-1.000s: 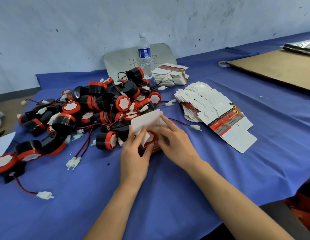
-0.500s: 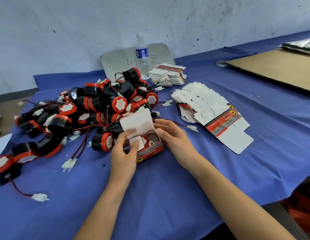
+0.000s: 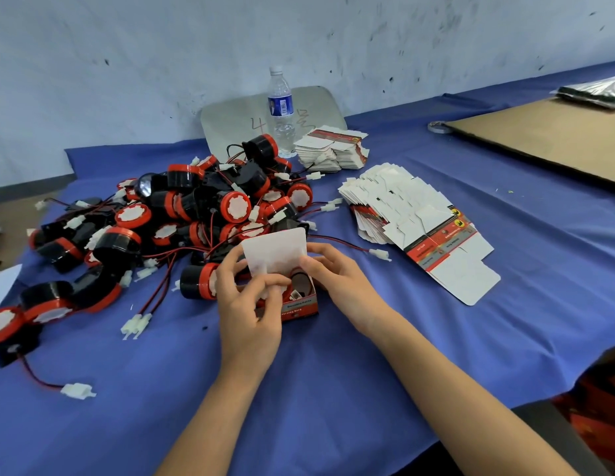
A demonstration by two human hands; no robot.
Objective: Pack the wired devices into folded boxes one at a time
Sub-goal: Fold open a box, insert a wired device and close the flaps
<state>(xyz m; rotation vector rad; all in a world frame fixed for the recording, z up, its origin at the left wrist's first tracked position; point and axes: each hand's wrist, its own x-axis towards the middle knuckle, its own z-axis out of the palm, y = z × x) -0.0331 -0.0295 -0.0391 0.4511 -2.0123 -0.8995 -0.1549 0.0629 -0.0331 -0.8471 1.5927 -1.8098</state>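
while one device (image 3: pixel 298 293) sits down inside the open red box (image 3: pixel 299 309), at the near edge of the pile (image 3: pixel 196 207) on the tabletop (image 3: pixel 333 389), the step in hand looks like closing up. left hand (image 3: pixel 247 310) grips the box's left side, fingers (image 3: pixel 265 280) curled over a small side flap. right hand (image 3: pixel 337 280) pinches the edge of the upright white lid flap (image 3: pixel 275 252). next move, as judged: fold side flaps in, keep any wire clear, tuck the lid down. flat boxes (image 3: pixel 419 228) lie well to the right.
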